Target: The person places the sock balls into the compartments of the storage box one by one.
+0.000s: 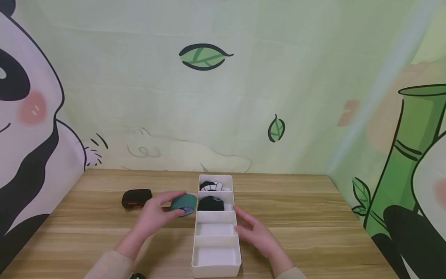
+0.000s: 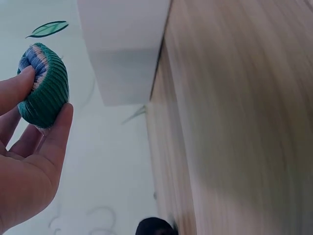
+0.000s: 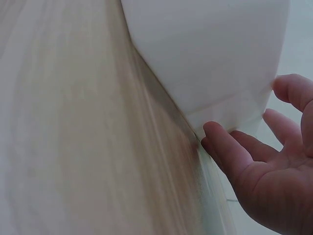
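Observation:
My left hand [image 1: 155, 214] pinches a rolled green ribbed sock [image 1: 183, 204], with thumb and fingers on opposite sides. Blue and pale knit shows in the fold of the sock in the left wrist view. The sock is just left of a long white divided box [image 1: 216, 270], level with its second compartment from the back. My right hand [image 1: 257, 233] is at the right side of the box, its fingertips against the wall and rim. A black-and-white rolled sock [image 1: 211, 186] lies in the back compartment, and a black rolled sock [image 1: 210, 203] in the one before it.
A black bundle [image 1: 136, 198] with a red mark lies on the wooden table [image 1: 306, 217], left of my left hand. Part of a small dark thing [image 1: 138, 276] shows at the bottom edge. Behind the table hangs a printed cloth [image 1: 223, 104].

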The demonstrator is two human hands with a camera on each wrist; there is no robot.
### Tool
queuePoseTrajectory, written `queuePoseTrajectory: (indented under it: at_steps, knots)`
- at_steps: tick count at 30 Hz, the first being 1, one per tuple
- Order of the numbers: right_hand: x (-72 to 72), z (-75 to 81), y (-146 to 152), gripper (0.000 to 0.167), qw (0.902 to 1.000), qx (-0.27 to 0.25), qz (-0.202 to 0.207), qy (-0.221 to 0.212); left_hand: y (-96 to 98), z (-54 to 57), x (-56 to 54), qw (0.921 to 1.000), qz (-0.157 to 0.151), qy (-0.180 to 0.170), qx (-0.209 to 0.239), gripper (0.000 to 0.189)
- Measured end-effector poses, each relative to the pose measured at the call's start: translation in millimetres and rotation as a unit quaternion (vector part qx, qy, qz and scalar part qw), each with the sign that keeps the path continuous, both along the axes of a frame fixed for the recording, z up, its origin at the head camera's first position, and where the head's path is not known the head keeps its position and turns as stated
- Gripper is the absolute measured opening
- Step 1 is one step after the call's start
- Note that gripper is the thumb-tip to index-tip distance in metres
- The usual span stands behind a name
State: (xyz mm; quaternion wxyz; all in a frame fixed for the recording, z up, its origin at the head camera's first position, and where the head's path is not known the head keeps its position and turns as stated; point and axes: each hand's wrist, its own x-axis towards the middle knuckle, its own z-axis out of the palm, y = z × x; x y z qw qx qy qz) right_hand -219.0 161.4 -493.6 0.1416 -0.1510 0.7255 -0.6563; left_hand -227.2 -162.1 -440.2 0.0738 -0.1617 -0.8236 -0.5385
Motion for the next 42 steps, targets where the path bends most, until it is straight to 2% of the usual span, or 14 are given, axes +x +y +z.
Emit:
queuePoseTrajectory:
  at_steps: [7,18,27,32,38,42]
  knots:
    - [0.4,0.8,-0.7,0.066,1.0,-0.003,0.004,-0.003,12.8,3.4,2.3,0.9988,-0.019,0.003,0.045,0.054]
    - [3.1,3.2,-2.0,0.064,0.9998,-0.015,-0.001,-0.013,30.6,1.2,10.6,0.998,-0.03,0.006,0.055,0.051]
    - [1.7,2.1,-2.1,0.064,0.9998,-0.012,-0.001,-0.012,43.9,-1.3,12.9,0.9989,-0.034,0.029,0.013,0.053]
    - [0.6,-0.6,-0.6,0.066,0.9999,-0.007,-0.001,-0.008,52.5,-0.7,13.8,0.9984,-0.035,0.037,-0.026,0.053]
    - [0.4,-1.9,-0.3,0.065,0.9999,-0.009,-0.004,-0.013,60.7,-2.0,14.7,0.9937,-0.044,0.079,-0.066,0.053]
    - [0.9,-0.7,-0.8,0.064,0.9999,-0.006,-0.005,-0.01,64.9,-2.7,14.9,0.9903,-0.049,0.09,-0.093,0.052]
